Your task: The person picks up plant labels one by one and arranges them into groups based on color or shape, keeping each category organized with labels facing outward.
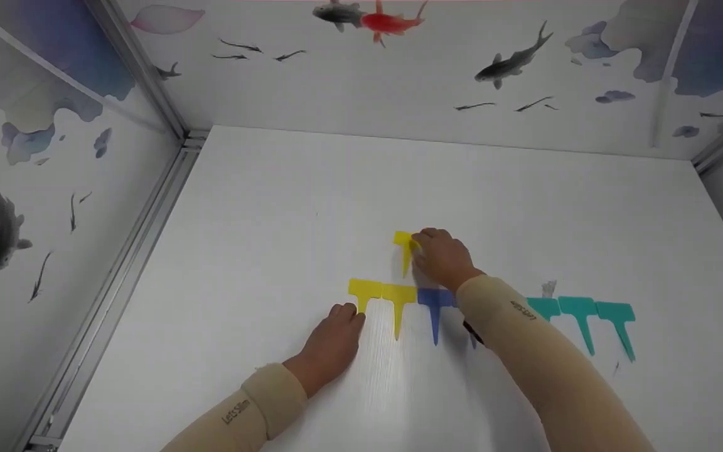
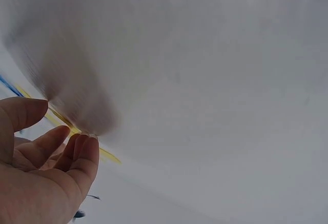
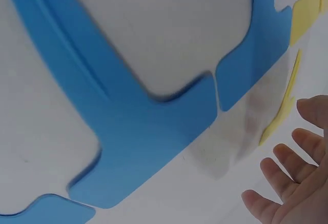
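Note:
T-shaped plastic plant labels lie in a row on the white table. My left hand (image 1: 330,342) rests at the stem of the leftmost yellow label (image 1: 364,289), its fingertips bent and the thumb apart from them in the left wrist view. Beside it lies a second yellow label (image 1: 398,298). Above the row, my right hand (image 1: 446,257) is at the right edge of another yellow label (image 1: 406,251). The right wrist view shows that hand's fingers (image 3: 287,167) spread and loosely bent, with the yellow label (image 3: 279,116) just beyond them.
Blue labels (image 1: 435,301) continue the row, partly hidden under my right forearm. Teal labels (image 1: 578,306) follow at the right end. Behind the table stands a white wall (image 1: 399,94) printed with fish, and a metal frame (image 1: 167,188) runs along the left side.

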{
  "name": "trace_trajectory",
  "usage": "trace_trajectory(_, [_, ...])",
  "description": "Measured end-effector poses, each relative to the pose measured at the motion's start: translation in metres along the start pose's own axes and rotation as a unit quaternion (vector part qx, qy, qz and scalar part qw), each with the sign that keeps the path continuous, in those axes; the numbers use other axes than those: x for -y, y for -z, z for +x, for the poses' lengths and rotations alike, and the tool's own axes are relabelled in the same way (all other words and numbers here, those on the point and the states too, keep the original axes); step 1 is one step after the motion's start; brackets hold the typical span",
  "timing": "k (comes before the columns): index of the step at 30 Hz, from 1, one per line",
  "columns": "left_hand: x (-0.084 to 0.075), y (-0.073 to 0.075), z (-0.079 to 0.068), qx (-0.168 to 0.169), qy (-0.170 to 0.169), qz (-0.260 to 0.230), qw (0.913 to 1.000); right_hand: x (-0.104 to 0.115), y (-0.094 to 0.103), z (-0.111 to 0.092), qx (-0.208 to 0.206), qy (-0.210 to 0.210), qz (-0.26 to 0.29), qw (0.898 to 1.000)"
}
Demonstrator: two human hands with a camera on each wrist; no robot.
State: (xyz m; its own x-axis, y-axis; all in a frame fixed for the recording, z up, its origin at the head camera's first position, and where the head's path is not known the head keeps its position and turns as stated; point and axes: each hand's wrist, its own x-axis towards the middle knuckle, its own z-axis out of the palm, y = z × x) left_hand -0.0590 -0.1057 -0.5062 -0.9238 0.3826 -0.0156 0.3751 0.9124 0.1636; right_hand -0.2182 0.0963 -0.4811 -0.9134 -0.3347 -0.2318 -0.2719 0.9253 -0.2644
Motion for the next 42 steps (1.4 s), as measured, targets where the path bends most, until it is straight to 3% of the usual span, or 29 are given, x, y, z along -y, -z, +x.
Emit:
trace_trajectory(4, [-0.001, 0.001, 0.001, 0.012, 0.006, 0.010, 0.9999, -0.003, 0.000, 0.010, 0.000, -0.038, 0.036, 0.999])
trace_trajectory(8, [0.000, 0.001, 0.001, 0.011, 0.001, 0.014, 0.9998, -0.003, -0.002, 0.017, 0.004, -0.054, 0.037, 0.998])
trace_trajectory(20, [0.004, -0.002, 0.000, 0.000, -0.001, 0.008, 1.0000, 0.006, -0.011, 0.027, -0.010, -0.052, 0.049, 0.997])
trace_trajectory(31, [0.005, -0.003, 0.001, -0.009, -0.002, -0.002, 1.0000, 0.020, -0.011, 0.026, -0.021, -0.019, 0.016, 0.999])
trace_trajectory(42, [0.004, -0.002, 0.001, 0.009, 0.008, -0.015, 0.9998, 0.034, -0.020, 0.027, -0.034, -0.014, -0.006, 0.999])
